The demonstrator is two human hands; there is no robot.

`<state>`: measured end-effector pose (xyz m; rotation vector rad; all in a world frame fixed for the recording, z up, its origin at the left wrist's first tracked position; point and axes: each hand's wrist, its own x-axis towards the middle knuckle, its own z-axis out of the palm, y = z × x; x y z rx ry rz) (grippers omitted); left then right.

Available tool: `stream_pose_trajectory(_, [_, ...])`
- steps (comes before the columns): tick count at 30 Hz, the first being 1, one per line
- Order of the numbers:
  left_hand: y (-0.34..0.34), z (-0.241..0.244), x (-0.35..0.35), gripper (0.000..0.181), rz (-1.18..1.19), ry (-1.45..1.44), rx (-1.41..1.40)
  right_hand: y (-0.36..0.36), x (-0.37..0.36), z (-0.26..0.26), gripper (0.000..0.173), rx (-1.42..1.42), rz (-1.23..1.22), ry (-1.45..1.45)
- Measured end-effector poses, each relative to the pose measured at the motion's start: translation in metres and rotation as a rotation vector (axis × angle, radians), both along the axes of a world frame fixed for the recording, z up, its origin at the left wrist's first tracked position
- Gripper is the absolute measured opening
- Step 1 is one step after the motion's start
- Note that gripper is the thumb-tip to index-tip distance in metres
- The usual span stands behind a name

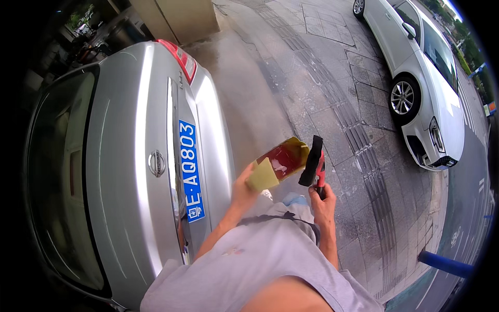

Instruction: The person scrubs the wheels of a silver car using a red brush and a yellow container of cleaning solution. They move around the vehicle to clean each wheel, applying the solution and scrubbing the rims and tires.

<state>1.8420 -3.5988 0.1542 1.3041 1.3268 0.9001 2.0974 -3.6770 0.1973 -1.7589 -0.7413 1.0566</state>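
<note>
My left hand [245, 189] grips a yellow sponge-like block [264, 175] together with the near end of an open yellow container [298, 146]. The container's inside looks dark red, with a pale patch in it. To the right, my right hand [324, 201] is closed around the dark handle of a red-and-black tool [320, 169]. A wide black head [312, 162] tops this tool, close beside the container's far end; whether they touch I cannot tell. The tool's exact kind is unclear.
A silver Nissan car [121, 156] stands close on my left, its rear towards me. Tactile paving [351, 128] curves across the grey pavement. A white car [421, 78] is parked at the upper right. A blue post [444, 264] juts in at the lower right, and a pillar [191, 19] rises at the top.
</note>
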Motion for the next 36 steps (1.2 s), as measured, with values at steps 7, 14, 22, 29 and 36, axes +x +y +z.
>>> stream_pose_trajectory(7, [0.209,-0.014,0.026,0.067,0.073,0.083,0.002,0.248,0.053,-0.051,0.012,0.077,0.195,-0.063])
stream_pose_trajectory(14, [0.402,-0.013,0.039,0.063,0.318,-0.015,-0.116,0.518,0.069,-0.047,0.022,0.053,0.403,0.0])
stream_pose_trajectory(22, [0.604,-0.016,0.0,0.067,0.508,-0.062,-0.164,0.804,-0.003,-0.023,0.018,0.048,0.7,-0.011])
stream_pose_trajectory(29, [0.797,-0.028,-0.091,0.063,0.633,-0.003,-0.095,0.993,-0.103,-0.024,0.014,0.069,0.674,0.169])
stream_pose_trajectory(36, [0.976,-0.039,-0.191,0.033,0.851,-0.098,0.014,1.199,-0.202,-0.025,0.013,0.028,0.85,0.048])
